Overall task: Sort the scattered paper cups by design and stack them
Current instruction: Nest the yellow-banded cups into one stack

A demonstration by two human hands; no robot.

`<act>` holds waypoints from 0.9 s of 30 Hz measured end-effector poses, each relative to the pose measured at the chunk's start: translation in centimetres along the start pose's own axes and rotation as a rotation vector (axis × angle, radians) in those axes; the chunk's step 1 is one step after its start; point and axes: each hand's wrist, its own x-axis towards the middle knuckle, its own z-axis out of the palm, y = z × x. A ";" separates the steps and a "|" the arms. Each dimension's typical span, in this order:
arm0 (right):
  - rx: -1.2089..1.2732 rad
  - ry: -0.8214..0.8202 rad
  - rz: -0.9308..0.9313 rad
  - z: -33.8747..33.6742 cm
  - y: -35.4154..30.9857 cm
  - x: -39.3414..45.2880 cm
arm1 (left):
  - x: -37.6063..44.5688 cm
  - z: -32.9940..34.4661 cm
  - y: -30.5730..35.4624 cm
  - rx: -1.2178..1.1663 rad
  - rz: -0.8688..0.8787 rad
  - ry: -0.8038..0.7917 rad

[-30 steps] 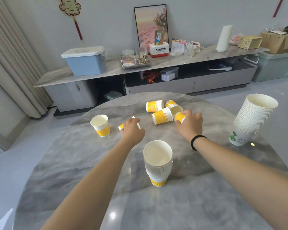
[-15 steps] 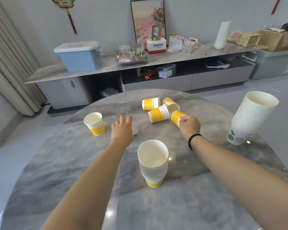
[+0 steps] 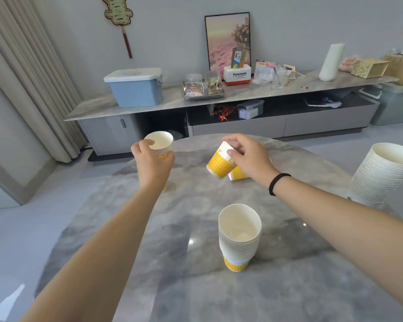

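The left hand, at approx. 10 o'clock on the round grey marble-look table, is closed around an upright yellow-and-white paper cup, mouth up, raised clear of the tabletop. A further yellow cup may sit behind that wrist; too hidden to confirm.

The right hand, approx. 12 o'clock, pinches a second yellow-striped paper cup by its rim w/ thumb and fingers; the cup hangs tilted, base down-left. Just beside it, partly under the hand, another yellow cup lying on its side is visible.

The short stack of yellow-striped paper cups stands near 6 o'clock. The tall stack of white paper cups with a green motif stands at 3 o'clock, leaning.

Risks, as judged:
- Rim pinch is light; the tilted cup could slip or crush if squeezed.
- Nesting a tilted cup may jam and tip the short stack.
- Right forearm passes near the leaning tall stack; a sweep back could topple it.
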 end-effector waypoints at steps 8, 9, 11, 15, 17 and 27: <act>-0.085 -0.073 -0.035 4.3 -0.8 2.1 | 2.3 -0.1 -4.9 0.327 -0.130 -0.161; -0.110 -0.052 -0.029 4.7 -0.3 2.1 | 2.4 0.3 -5.5 0.363 -0.148 -0.193; -0.141 0.032 -0.005 4.9 0.8 2.0 | 2.6 1.0 -6.3 0.430 -0.167 -0.256; -0.125 0.116 0.095 4.3 3.7 2.2 | 2.6 2.1 -7.4 0.489 -0.122 -0.406; -0.090 0.130 0.173 3.9 4.9 2.1 | 2.3 2.7 -7.4 0.444 -0.093 -0.461; 0.002 0.005 0.285 1.6 9.0 1.2 | -3.0 9.6 -1.9 0.165 0.097 -0.609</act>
